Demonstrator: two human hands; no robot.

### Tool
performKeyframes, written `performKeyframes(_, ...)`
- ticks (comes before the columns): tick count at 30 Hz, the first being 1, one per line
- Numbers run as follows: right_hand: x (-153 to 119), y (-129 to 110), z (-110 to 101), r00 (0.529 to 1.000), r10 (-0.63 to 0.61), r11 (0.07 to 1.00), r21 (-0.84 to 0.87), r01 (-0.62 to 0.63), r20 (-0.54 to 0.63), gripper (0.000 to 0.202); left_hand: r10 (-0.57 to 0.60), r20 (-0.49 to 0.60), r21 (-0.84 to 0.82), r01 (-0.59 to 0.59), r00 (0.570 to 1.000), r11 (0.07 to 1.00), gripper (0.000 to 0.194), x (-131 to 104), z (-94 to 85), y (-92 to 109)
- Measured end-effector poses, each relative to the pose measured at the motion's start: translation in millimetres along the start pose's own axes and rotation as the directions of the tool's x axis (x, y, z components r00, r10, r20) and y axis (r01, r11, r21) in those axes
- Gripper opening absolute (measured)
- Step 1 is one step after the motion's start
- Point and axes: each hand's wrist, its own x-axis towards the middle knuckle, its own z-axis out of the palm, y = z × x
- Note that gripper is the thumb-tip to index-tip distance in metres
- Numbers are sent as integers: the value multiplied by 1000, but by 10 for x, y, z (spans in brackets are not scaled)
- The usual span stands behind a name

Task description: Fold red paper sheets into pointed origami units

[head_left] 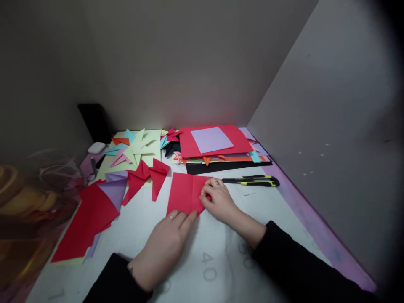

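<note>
A red sheet of paper (181, 191) lies on the white mat with an upright crease down its middle. My left hand (172, 235) rests on its near edge, fingers stretched out and pressing it down; a ring shows on one finger. At the sheet's right side my right hand (217, 198) is closed, pinching the paper's edge, which lifts and curls under the fingers. The exact grip is partly hidden by the knuckles. Just beyond that hand lies a black and yellow utility knife (260, 181). Folded red paper pieces (159, 174) stand left of the sheet.
Red and lilac sheets (85, 223) lie at the left. Folded paper shapes (135, 147) sit on pale green paper at the back. A paper stack (186, 143) stands behind the knife. A black phone (94, 120) leans near a white case (96, 147). Walls close the back and right.
</note>
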Motion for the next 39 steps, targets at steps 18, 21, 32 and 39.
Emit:
performKeyframes(18,-5,-41,13,999,11,999,-37,-12,-34,13,43,38,113,-47,998,992,50,-68,94,77)
performKeyframes(21,-4,-41,20,999,15,998,-56,-17,-32,12,55,-1,151,-54,999,987,46,-70,126,115)
performKeyframes(32,13,-43,50,1000,15,995,-101,-18,-26,10,60,-31,141,-55,998,988,39,-35,180,138)
performKeyframes(39,-126,-19,-121,973,-174,979,78,187,-148,13,17,-18,132,-14,1000,991,39,-25,206,168)
